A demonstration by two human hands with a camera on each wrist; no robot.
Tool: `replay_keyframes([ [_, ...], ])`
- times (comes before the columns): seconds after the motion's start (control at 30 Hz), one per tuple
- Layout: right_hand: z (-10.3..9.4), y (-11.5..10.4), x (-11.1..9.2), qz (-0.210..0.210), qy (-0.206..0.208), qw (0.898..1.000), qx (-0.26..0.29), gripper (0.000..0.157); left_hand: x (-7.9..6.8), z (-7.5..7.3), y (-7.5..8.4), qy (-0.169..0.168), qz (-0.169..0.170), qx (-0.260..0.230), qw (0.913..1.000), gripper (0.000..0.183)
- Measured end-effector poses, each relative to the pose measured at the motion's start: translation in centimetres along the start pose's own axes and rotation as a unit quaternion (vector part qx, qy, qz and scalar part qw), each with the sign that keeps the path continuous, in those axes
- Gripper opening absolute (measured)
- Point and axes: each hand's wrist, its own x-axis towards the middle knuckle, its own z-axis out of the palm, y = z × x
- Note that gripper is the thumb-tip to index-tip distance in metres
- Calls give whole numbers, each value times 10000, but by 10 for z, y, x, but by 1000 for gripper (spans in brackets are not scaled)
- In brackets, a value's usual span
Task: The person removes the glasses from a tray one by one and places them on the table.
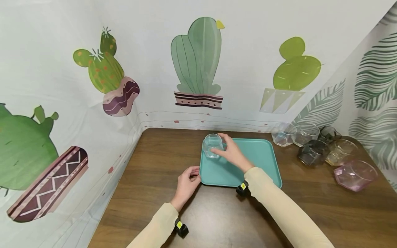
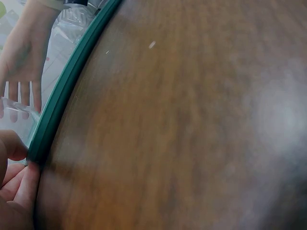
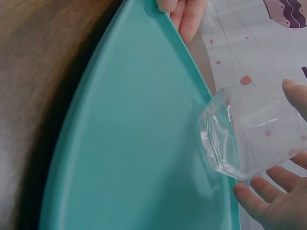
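A clear faceted glass [image 1: 212, 146] stands upright in the back left corner of a teal tray [image 1: 252, 162]. My right hand [image 1: 231, 151] is spread around the glass, thumb in front and fingers at its right and far side. In the right wrist view, the fingers [image 3: 278, 196] lie loosely beside the glass [image 3: 249, 134], with a gap between thumb and fingers. At the tray's front left corner, my left hand [image 1: 188, 181] pinches the rim. The left wrist view shows thumb and fingers meeting at the tray's rim [image 2: 62, 96].
Several more glasses stand at the table's right: clear ones [image 1: 283, 134], a dark grey one [image 1: 313, 153], an amber one [image 1: 341, 151] and a pink one [image 1: 355, 175]. The brown wooden table [image 1: 149, 155] meets a cactus-printed cloth [image 1: 248, 69] at the back and left.
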Motion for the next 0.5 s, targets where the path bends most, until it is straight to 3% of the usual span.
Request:
replay_keyframes([
  [0.5, 1, 4, -6, -22, 34, 9997, 223, 80, -1, 0, 2, 6, -21, -41, 10000, 29],
])
